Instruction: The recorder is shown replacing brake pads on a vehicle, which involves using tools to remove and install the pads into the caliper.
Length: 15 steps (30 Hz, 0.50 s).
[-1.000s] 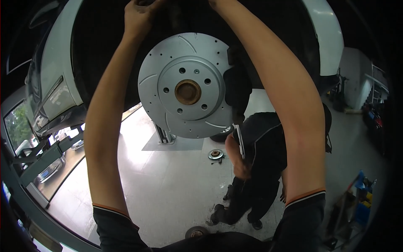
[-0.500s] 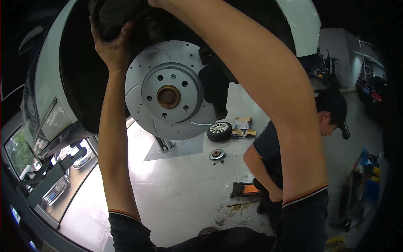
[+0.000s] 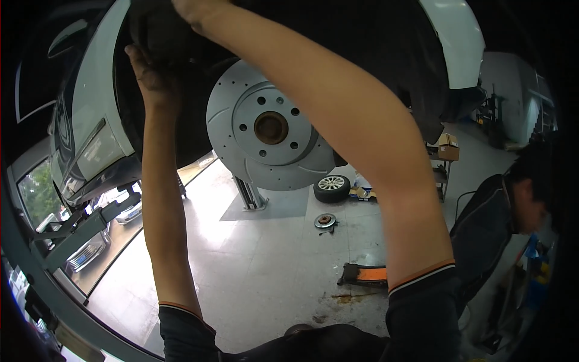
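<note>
The left hand (image 3: 151, 75) is pressed, fingers curled, against the dark wheel-arch liner (image 3: 163, 36); whether anything is clamped cannot be told. The right hand (image 3: 193, 11) is raised into the arch, its fingers hidden. Just beside hangs the drilled brake disc (image 3: 265, 130). Both forearms are best kept clear of its edge, and the liner supported evenly.

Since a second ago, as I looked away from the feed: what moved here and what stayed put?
Both hands stay raised in the dark wheel arch, the left hand now left of the brake disc, the right hand above it. The view swung: disc shifted right. The other person moved from centre to the right edge. Disc stays mounted.
</note>
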### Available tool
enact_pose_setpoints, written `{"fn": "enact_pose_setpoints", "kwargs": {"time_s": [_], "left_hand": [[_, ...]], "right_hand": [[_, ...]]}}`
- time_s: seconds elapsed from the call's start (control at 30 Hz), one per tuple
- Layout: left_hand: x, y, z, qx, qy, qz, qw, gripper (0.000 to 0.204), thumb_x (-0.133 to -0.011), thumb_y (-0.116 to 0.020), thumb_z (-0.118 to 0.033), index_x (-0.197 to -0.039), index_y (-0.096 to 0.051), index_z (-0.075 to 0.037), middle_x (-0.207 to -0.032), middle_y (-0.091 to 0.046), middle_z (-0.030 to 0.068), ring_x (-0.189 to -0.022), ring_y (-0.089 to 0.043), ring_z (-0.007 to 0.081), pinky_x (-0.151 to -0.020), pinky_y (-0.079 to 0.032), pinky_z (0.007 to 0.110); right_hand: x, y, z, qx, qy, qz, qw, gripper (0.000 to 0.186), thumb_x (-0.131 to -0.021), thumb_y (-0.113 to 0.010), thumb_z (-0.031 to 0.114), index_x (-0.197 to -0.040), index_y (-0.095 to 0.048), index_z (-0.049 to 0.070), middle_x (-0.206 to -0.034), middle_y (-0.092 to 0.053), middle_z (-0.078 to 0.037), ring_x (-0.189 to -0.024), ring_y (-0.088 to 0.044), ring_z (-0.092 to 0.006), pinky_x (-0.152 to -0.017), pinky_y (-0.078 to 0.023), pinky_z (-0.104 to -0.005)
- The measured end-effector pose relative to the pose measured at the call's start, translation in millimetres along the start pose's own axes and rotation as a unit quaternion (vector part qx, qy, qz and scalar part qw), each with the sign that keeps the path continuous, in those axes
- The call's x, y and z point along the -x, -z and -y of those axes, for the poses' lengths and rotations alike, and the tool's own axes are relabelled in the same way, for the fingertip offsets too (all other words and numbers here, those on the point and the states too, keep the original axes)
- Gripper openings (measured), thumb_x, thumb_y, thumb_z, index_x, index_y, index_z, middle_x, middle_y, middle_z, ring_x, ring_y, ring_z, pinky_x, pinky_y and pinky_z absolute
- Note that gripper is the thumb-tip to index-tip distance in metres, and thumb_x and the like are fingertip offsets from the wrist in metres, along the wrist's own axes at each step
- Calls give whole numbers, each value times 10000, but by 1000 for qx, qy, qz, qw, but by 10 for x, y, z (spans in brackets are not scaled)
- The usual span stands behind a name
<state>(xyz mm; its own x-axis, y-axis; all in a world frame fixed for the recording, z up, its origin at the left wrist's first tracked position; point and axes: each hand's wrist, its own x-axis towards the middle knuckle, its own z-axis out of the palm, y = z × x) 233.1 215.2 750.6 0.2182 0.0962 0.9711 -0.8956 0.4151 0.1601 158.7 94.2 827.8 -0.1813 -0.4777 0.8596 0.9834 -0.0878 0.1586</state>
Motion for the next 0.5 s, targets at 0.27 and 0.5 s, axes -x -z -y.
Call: {"fn": "enact_pose_setpoints", "kwargs": {"time_s": [0.27, 0.5], "left_hand": [[46, 300, -126, -10, 24, 49, 998, 915, -949, -385, -809, -1647, -191, -251, -1640, -330, 75, -1469, -389, 349, -1108, -433, 609], [-84, 349, -119, 124, 36, 74, 989, 840, -969, -531, -660, -1598, -334, -139, -1575, -451, 122, -1430, -464, 337, -1044, -489, 583]], "right_hand": [[383, -261, 77, -65, 69, 99, 991, 369, -943, -682, 269, -1121, -653, -52, -1003, -700, -322, -1020, -670, -488, -895, -526, -511], [511, -344, -33, -71, 93, 89, 989, 365, -910, -692, 215, -1149, -646, -57, -1039, -693, -330, -1046, -659, -496, -913, -523, -505]]}}
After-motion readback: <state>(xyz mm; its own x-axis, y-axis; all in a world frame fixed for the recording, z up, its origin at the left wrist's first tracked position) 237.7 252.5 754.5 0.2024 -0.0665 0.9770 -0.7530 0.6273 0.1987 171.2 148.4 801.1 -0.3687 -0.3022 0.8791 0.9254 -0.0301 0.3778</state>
